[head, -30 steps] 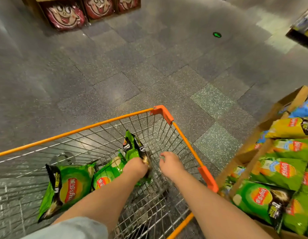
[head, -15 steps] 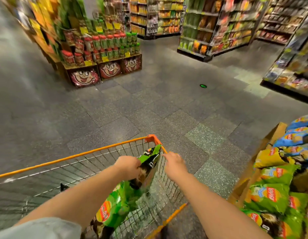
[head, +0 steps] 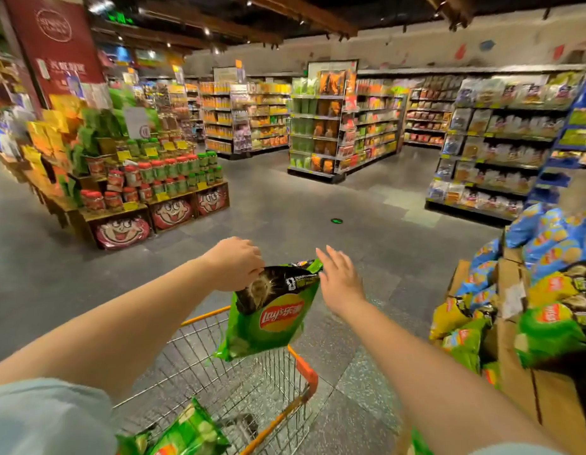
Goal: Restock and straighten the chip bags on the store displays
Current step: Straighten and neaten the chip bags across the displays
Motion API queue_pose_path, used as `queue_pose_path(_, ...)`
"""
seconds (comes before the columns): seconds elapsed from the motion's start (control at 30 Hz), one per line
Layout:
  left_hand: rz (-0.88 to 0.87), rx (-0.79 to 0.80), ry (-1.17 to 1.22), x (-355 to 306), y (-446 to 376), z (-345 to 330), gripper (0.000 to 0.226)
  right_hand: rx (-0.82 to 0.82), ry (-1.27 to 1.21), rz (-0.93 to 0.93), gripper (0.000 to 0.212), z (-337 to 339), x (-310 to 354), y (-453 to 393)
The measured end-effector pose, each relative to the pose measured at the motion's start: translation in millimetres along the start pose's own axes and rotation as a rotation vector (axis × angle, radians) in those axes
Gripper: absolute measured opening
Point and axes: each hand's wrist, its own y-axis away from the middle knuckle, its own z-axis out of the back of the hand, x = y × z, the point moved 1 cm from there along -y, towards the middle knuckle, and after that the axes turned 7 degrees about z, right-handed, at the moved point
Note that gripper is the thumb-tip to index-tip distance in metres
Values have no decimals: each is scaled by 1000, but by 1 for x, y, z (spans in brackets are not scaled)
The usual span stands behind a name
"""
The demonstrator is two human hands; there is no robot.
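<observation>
Above the orange cart (head: 304, 366), your left hand (head: 234, 264) pinches the green chip bag (head: 268, 316) by its top edge while your right hand (head: 339, 280), fingers spread, nears; support its base before shelving.

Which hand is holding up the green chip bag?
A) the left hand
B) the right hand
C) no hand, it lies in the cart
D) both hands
A: the left hand pinches the top of the green chip bag above the cart, while the right hand is open beside it.
</observation>
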Motion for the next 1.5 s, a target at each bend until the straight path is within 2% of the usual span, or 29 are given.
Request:
queue_pose_path(0.1,-85,-155,60,-28,-13,17,32,-7,67,-34,43,27,-30,18)
queue_pose_path(0.17,-118,-203,115,-50,-22,24,31,32,172,-65,39,43,-52,36)
queue_pose_path(0.3,-183,-152,106,-107,-48,39,32,80,313,-90,37,72,-96,87)
queue_pose_path(0.4,-235,-149,125,-144,-65,48,33,119,281,-133,38,90,-127,132)
queue_pose_path(0.6,-351,-115,123,-214,-97,60,31,180,335,-381,33,119,-173,205)
queue_pose_path(0.7,-412,-125,96,-241,-114,59,33,160,346,-474,34,126,-190,229)
queue_pose_path(0.9,-467,-107,69,-289,-166,47,31,198,478,-565,36,129,-219,251)
queue_pose_path(1.0,-498,-104,33,-317,-203,37,27,247,524,-658,28,127,-233,254)
queue_pose_path(1.17,-549,-32,211,-363,-254,37,24,281,521,-788,30,130,-256,256)
queue_pose_path(1.3,-630,-88,360,-402,-297,30,23,323,488,-894,29,130,-276,257)
queue_pose_path(1.4,-695,-232,432,-421,-322,25,21,334,438,-959,29,128,-293,253)
queue_pose_path(1.47,-736,-278,389,-434,-340,18,22,365,449,-954,31,129,-306,248)
queue_pose_path(1.5,-750,-250,320,-442,-349,16,23,390,462,-949,31,129,-313,244)
